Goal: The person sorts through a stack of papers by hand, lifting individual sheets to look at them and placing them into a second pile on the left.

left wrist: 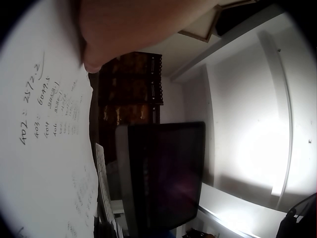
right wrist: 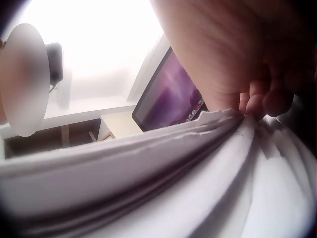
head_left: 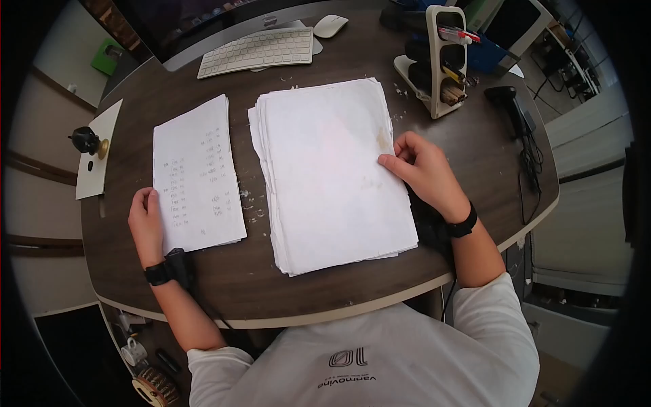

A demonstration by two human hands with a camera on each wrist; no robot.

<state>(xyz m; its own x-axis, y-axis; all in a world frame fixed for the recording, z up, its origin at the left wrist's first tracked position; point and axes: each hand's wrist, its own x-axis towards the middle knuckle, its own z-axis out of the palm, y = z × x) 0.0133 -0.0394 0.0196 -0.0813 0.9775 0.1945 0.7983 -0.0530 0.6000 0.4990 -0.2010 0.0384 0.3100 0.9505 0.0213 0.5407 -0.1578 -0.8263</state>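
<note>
On the left of the desk lies a handwritten stack of paper (head_left: 196,183) with rows of figures. My left hand (head_left: 145,224) holds its left edge, thumb at the border and fingers bent beside it. Close up in the left wrist view, the written figures (left wrist: 54,104) run beside that hand (left wrist: 133,29). A thicker, mostly blank stack of paper (head_left: 329,183) lies to the right, brown-stained near its right edge. There my right hand (head_left: 430,173) pinches the edge, thumb on top. Its fingers (right wrist: 255,101) gather the bent sheet edges (right wrist: 218,163) in the right wrist view.
Behind the stacks are a keyboard (head_left: 261,51), a mouse (head_left: 331,26) and a monitor (head_left: 224,30). A white holder (head_left: 437,68) with pens stands at the back right, near a black scanner with a cable (head_left: 515,115). A stamp (head_left: 87,141) sits on a pale board at far left.
</note>
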